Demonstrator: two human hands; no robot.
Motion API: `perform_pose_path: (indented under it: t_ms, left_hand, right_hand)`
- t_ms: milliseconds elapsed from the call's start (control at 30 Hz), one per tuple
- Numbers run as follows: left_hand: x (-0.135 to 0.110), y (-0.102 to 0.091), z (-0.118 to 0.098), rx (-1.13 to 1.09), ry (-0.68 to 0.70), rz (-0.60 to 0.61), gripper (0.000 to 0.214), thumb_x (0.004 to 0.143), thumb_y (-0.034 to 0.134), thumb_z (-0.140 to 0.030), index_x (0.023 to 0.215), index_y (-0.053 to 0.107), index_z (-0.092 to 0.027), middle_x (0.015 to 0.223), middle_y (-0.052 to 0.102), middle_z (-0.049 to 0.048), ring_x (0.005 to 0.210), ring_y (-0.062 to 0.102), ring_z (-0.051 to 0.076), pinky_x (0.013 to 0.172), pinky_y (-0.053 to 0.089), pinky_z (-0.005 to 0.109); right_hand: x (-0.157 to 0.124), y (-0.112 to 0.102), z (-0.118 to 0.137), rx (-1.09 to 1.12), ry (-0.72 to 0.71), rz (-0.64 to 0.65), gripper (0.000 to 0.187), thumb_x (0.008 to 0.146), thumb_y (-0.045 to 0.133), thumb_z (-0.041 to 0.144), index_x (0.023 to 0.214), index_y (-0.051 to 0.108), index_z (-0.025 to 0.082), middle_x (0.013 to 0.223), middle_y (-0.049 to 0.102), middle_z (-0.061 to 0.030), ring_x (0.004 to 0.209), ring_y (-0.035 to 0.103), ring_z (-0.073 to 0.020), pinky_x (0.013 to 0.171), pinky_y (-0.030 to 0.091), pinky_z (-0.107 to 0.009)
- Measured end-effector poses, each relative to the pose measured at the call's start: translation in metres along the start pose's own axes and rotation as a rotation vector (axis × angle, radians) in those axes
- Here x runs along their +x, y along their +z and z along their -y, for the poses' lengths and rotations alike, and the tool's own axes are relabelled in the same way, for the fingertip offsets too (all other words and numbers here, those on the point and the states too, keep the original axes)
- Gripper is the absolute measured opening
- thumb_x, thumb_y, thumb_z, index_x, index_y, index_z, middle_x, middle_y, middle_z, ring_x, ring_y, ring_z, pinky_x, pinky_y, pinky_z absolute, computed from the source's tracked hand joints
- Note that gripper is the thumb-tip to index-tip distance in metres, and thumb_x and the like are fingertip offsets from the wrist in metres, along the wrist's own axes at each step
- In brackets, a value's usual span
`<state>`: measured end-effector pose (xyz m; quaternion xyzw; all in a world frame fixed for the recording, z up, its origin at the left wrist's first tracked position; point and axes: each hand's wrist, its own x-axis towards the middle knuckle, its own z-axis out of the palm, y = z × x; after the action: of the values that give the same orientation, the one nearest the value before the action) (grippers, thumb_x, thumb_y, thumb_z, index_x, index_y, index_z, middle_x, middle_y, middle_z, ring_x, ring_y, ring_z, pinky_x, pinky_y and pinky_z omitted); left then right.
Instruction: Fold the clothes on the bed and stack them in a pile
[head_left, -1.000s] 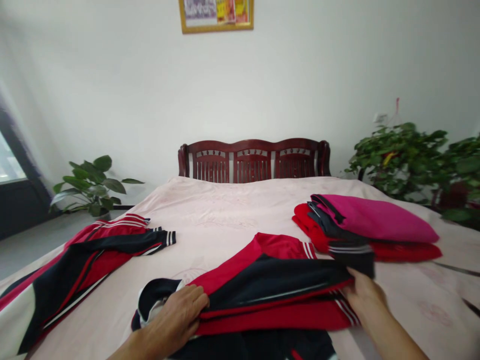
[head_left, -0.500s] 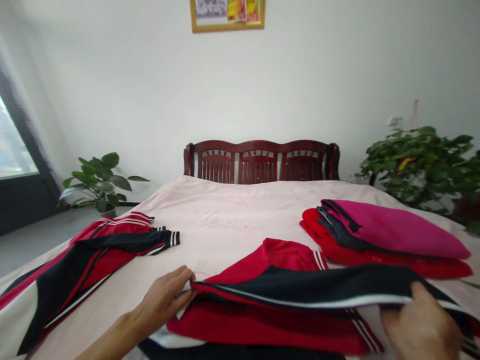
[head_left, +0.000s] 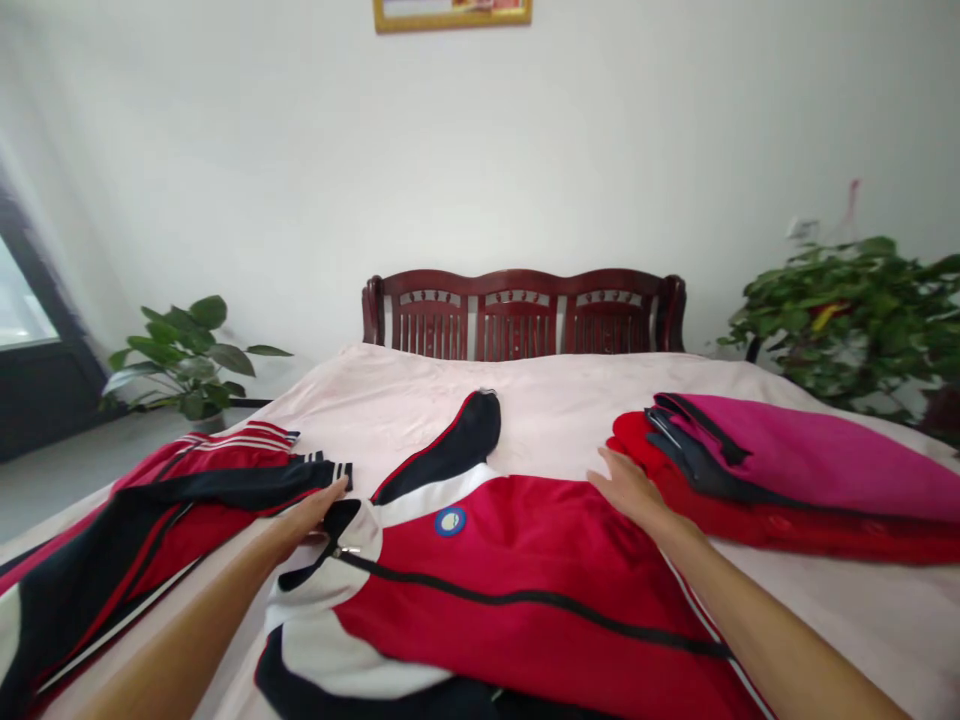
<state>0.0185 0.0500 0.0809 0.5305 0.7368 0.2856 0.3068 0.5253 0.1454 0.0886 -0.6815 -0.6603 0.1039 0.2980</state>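
Observation:
A red, white and navy zip-up tracksuit jacket (head_left: 480, 560) lies front side up on the bed, its collar toward the left. A round blue badge (head_left: 450, 521) is on its chest, and one navy sleeve (head_left: 461, 435) stretches toward the headboard. My left hand (head_left: 316, 512) is at the collar, fingers apart; whether they touch the cloth is hard to see. Over the jacket's far edge near its hem, my right hand (head_left: 628, 487) has its fingers spread and holds nothing. The near sleeve runs partly out of view at the bottom.
Red and navy striped clothes (head_left: 161, 510) lie at the left. A folded stack at the right has a magenta garment (head_left: 817, 450) over dark and red ones. Pink bedding (head_left: 555, 400) covers the bed up to a wooden headboard (head_left: 517, 310). Potted plants (head_left: 187, 350) flank it.
The jacket, earlier lifted along a dark striped edge between both hands, now lies spread flat. Both hands have let go; my left moved left to the collar, my right moved left and farther from me.

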Motion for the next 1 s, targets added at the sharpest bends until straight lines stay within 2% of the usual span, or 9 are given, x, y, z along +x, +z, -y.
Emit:
perform_pose_path:
  t_ms: [100, 200, 300, 433, 567, 700, 767, 867, 1000]
  left_hand:
    - [-0.013, 0.004, 0.003, -0.104, -0.121, 0.065, 0.074, 0.075, 0.049, -0.073, 0.123, 0.059, -0.018, 0.118, 0.069, 0.0142, 0.093, 0.07, 0.03, 0.076, 0.056, 0.04]
    - [-0.022, 0.019, 0.001, 0.044, 0.032, 0.027, 0.087, 0.064, 0.072, -0.046, 0.14, 0.043, -0.017, 0.136, 0.059, 0.0158, 0.114, 0.062, 0.032, 0.091, 0.051, 0.038]
    - [-0.027, 0.033, 0.006, 0.224, 0.194, -0.061, 0.078, 0.062, 0.065, -0.02, 0.138, 0.045, -0.017, 0.133, 0.061, 0.0127, 0.12, 0.058, 0.03, 0.099, 0.044, 0.036]
    - [-0.023, 0.03, 0.017, 0.204, 0.234, -0.218, 0.06, 0.073, 0.052, -0.018, 0.133, 0.046, -0.024, 0.119, 0.068, 0.0057, 0.108, 0.065, 0.025, 0.091, 0.048, 0.033]
    - [-0.01, 0.02, 0.019, 0.331, 0.154, -0.366, 0.063, 0.08, 0.053, -0.027, 0.141, 0.039, -0.017, 0.123, 0.061, 0.0145, 0.108, 0.063, 0.029, 0.091, 0.048, 0.039]
    - [-0.027, 0.028, 0.019, 0.502, 0.304, -0.465, 0.059, 0.086, 0.052, -0.038, 0.14, 0.045, -0.015, 0.129, 0.054, 0.0178, 0.116, 0.057, 0.032, 0.097, 0.046, 0.047]
    - [-0.054, 0.036, 0.017, 0.482, 0.507, -0.4, 0.049, 0.088, 0.052, -0.041, 0.133, 0.053, -0.02, 0.129, 0.056, 0.0135, 0.121, 0.053, 0.03, 0.103, 0.042, 0.046]
    - [-0.106, 0.051, 0.012, 0.411, 0.727, -0.064, 0.041, 0.089, 0.056, -0.045, 0.126, 0.058, -0.028, 0.125, 0.061, 0.008, 0.117, 0.056, 0.027, 0.102, 0.044, 0.042]
    - [-0.162, 0.076, 0.002, 0.436, 0.899, 0.29, 0.073, 0.074, 0.075, -0.046, 0.139, 0.045, -0.034, 0.134, 0.057, 0.0068, 0.118, 0.053, 0.029, 0.102, 0.043, 0.042]
  right_hand:
    - [-0.027, 0.003, -0.037, -0.365, -0.021, 0.144, 0.064, 0.087, 0.051, 0.047, 0.138, 0.049, 0.009, 0.14, 0.053, -0.022, 0.129, 0.049, -0.0366, 0.106, 0.036, -0.049]
    - [-0.031, 0.001, -0.041, -0.518, -0.101, 0.264, 0.059, 0.086, 0.054, 0.048, 0.133, 0.054, 0.013, 0.132, 0.06, -0.019, 0.122, 0.056, -0.0333, 0.098, 0.043, -0.043]
    - [-0.022, -0.003, -0.026, -0.568, -0.137, 0.309, 0.035, 0.083, 0.06, 0.035, 0.113, 0.066, 0.018, 0.115, 0.068, -0.0137, 0.108, 0.063, -0.03, 0.086, 0.047, -0.038]
    - [0.004, -0.019, 0.003, -0.594, -0.147, 0.154, 0.027, 0.09, 0.048, 0.025, 0.109, 0.065, 0.018, 0.119, 0.064, -0.0155, 0.109, 0.06, -0.0306, 0.086, 0.044, -0.04]
    - [0.024, -0.031, 0.031, -0.597, -0.102, -0.142, 0.04, 0.09, 0.044, 0.021, 0.129, 0.054, 0.016, 0.13, 0.056, -0.0187, 0.12, 0.051, -0.0334, 0.093, 0.039, -0.045]
    - [-0.003, -0.025, 0.025, -0.417, -0.131, -0.125, 0.043, 0.087, 0.049, 0.024, 0.129, 0.055, 0.016, 0.132, 0.057, -0.016, 0.118, 0.054, -0.0291, 0.094, 0.042, -0.039]
    - [-0.036, -0.023, 0.007, -0.242, -0.125, -0.056, 0.038, 0.087, 0.05, 0.03, 0.121, 0.06, 0.017, 0.123, 0.063, -0.0133, 0.111, 0.058, -0.0254, 0.09, 0.044, -0.034]
    - [-0.099, -0.029, -0.029, -0.067, -0.043, 0.099, 0.032, 0.083, 0.054, 0.044, 0.102, 0.066, 0.021, 0.101, 0.071, -0.0071, 0.093, 0.064, -0.0227, 0.079, 0.047, -0.031]
    - [-0.179, -0.039, -0.059, 0.111, 0.028, 0.323, 0.036, 0.071, 0.063, 0.051, 0.093, 0.068, 0.023, 0.089, 0.072, -0.0039, 0.086, 0.065, -0.0229, 0.077, 0.048, -0.03]
